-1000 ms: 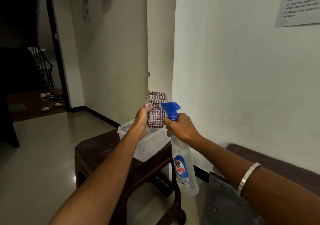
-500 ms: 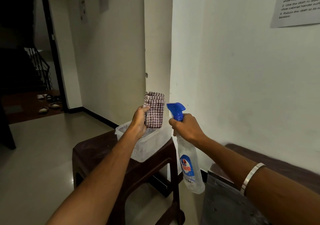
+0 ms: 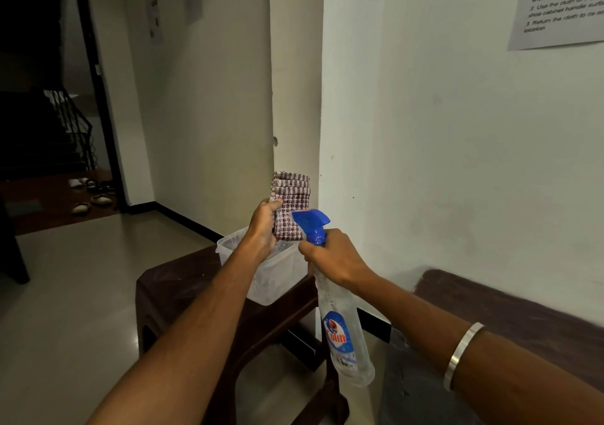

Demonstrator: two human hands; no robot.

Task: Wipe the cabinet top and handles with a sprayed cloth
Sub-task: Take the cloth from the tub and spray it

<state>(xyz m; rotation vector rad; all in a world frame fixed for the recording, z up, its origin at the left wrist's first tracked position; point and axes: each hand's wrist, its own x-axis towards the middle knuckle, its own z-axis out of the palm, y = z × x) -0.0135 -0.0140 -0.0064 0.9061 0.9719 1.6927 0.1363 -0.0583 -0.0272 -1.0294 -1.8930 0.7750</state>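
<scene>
My left hand (image 3: 263, 228) holds a folded checked cloth (image 3: 290, 207) upright above a clear plastic tub (image 3: 266, 277). My right hand (image 3: 333, 257) grips the neck of a clear spray bottle (image 3: 341, 333) with a blue trigger head (image 3: 310, 223); the nozzle points at the cloth, almost touching its lower right part. The dark cabinet top (image 3: 510, 303) runs along the white wall at lower right, partly hidden by my right forearm. No cabinet handles are visible.
The tub rests on a dark brown stool (image 3: 176, 287) in front of me. A paper notice (image 3: 562, 6) hangs on the wall at upper right. Pale tiled floor lies to the left, with shoes (image 3: 88, 195) by a dark doorway and staircase.
Both hands stayed together; the spray head came back close to the cloth after being slightly apart half a second ago. The view shifted a little.
</scene>
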